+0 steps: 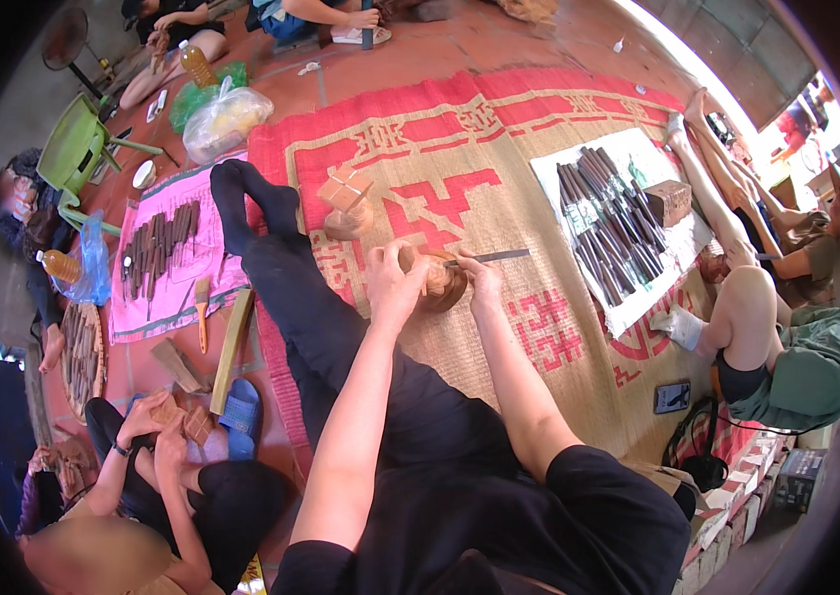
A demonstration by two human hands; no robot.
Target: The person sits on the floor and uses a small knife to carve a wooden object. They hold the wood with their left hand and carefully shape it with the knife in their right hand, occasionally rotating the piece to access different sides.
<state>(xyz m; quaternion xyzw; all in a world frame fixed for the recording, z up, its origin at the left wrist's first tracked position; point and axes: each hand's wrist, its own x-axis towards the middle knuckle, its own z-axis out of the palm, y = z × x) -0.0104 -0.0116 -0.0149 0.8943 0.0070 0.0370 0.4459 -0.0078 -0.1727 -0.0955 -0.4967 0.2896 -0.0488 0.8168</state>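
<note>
My left hand (395, 286) is wrapped round a small reddish-brown wood carving (448, 288) in front of my lap, above the mat. The carving's finer shape is partly hidden by my fingers. My right hand (484, 282) grips a flat, dark metal carving tool (501, 256). One end of the tool meets the carving's upper side and the other points out to the right. Beyond my left hand, another carved wood piece (348, 220) with a square block top stands on the mat beside my foot.
The red and tan woven mat (410, 129) lies under me. To the right, a white cloth (618, 315) bears several dark carving tools (610, 213) and a wooden block (669, 202). More tools lie on a pink cloth (127, 315) at left. People sit close on both sides.
</note>
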